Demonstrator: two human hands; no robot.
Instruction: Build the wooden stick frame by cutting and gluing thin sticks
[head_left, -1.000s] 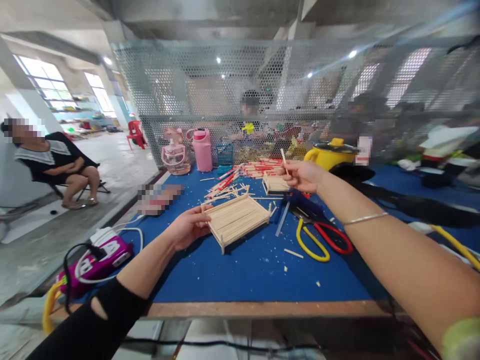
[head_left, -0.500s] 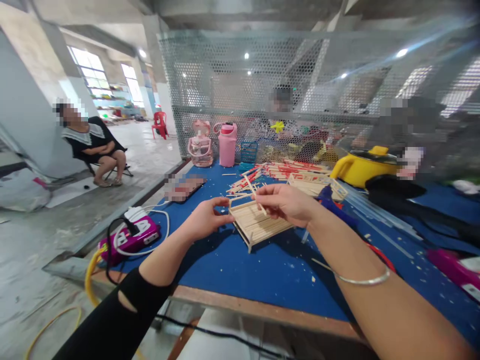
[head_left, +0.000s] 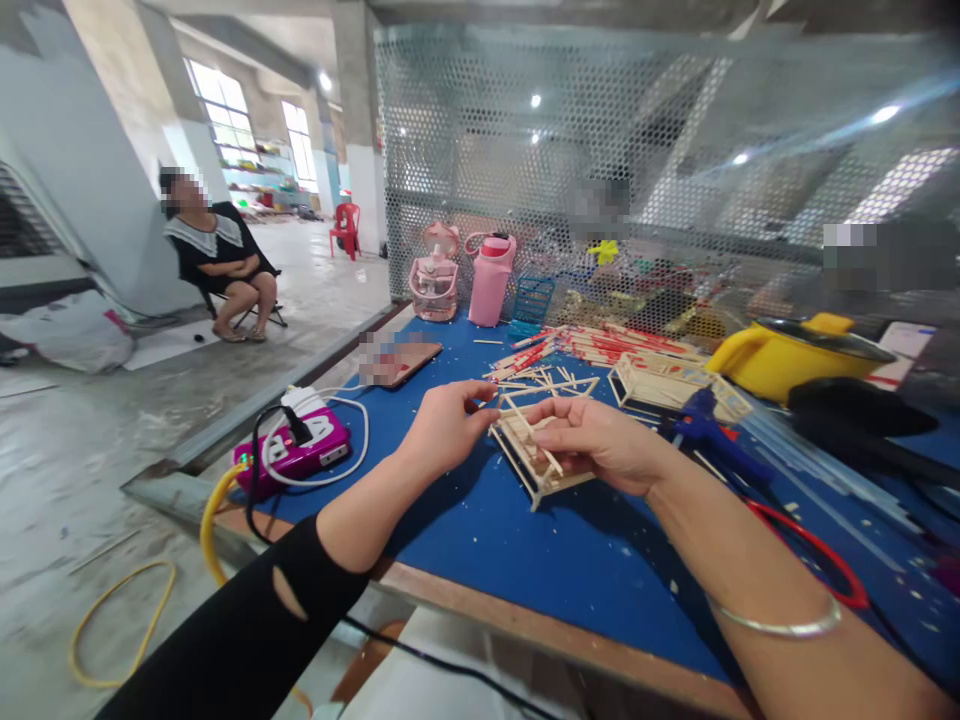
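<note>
Nearest me, my left hand (head_left: pixel 448 425) pinches the near-left corner of the stick frame (head_left: pixel 534 452) lying on the blue tabletop (head_left: pixel 525 540), and my right hand (head_left: pixel 600 440) rests on the frame with its fingers (head_left: pixel 541 412) closed on a thin loose stick (head_left: pixel 534 436) laid across the slats. To seat it well, I judge I should brace that corner and lower the stick flat and square. Both forearms reach forward, wrists low, palms turned inward; beyond lie the blue glue gun (head_left: pixel 705 420), a second frame (head_left: pixel 671 385) and the pile of sticks (head_left: pixel 600 345).
</note>
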